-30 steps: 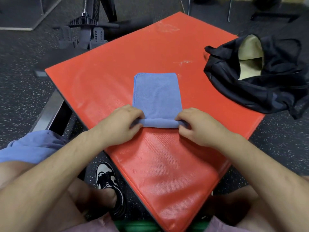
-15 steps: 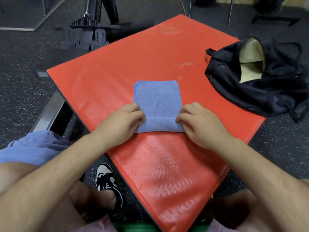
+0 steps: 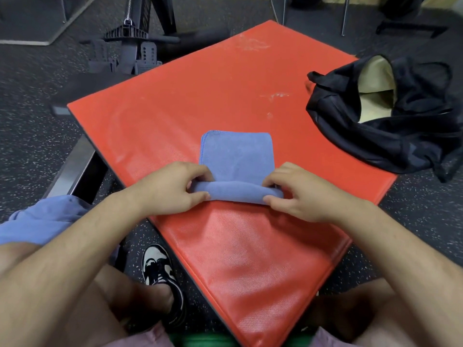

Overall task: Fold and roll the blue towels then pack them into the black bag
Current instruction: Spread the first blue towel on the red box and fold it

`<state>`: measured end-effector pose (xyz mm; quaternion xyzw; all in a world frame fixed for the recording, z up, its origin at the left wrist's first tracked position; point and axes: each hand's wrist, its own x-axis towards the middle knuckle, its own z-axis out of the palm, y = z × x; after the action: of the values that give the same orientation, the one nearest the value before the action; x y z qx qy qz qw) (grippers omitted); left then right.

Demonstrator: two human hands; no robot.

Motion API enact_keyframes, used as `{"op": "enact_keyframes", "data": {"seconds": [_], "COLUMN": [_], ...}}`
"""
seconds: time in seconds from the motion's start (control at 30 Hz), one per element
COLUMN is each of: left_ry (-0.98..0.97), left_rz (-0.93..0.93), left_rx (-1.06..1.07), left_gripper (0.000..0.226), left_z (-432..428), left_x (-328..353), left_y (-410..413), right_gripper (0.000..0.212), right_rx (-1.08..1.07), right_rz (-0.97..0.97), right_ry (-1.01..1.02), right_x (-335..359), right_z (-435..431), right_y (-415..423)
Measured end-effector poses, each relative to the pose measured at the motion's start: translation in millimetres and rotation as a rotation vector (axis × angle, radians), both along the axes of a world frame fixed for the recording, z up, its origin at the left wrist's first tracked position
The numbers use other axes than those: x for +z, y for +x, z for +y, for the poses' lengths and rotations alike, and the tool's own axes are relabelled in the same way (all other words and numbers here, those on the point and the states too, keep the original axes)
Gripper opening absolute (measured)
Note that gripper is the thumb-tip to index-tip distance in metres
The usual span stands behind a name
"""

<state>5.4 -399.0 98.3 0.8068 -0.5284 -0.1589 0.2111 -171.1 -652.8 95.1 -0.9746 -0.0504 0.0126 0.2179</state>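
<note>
Your left hand [image 3: 172, 189] and right hand [image 3: 303, 194] are both curled on the folded blue microfibre towel [image 3: 236, 156], one at each end of its rolled near edge. Your left hand pinches the left end of the roll, thumb on the side nearest you and fingers bent over the top. Your right hand pinches the right end the same way. Between your hands the roll lies as a thick, slightly sagging tube. Beyond your fingertips the unrolled part of the towel lies flat as a short rectangle with its far corners rounded.

The towel rests on the red textured vinyl pad [image 3: 200, 96], which spreads out under and around both hands; one corner points back towards you between your knees.

Beyond your right hand and further to its right, the black fabric bag [image 3: 390, 136] sits slumped on the pad's corner, partly hanging off the edge. Its mouth gapes open on a pale tan lining. It is well apart from the towel.

Outside your left forearm, another blue cloth [image 3: 42, 221] of the same colour lies draped over your left thigh. Below your left wrist, a black and white trainer [image 3: 160, 269] stands on the dark speckled rubber floor [image 3: 30, 146]. Far beyond your left hand stands the black base of a gym machine [image 3: 130, 43].
</note>
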Motion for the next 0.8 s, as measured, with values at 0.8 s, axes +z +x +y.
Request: {"op": "enact_keyframes", "data": {"seconds": [0.8], "left_ry": [-0.071], "left_rz": [-0.286], "left_rx": [-0.061], "left_gripper": [0.035], "left_z": [-12], "left_x": [-12], "left_y": [14], "right_gripper": [0.04], "right_rx": [-0.141], "right_rz": [-0.116], "right_ry": [-0.08], "right_x": [1], "right_z": [11], "right_y": [9]}}
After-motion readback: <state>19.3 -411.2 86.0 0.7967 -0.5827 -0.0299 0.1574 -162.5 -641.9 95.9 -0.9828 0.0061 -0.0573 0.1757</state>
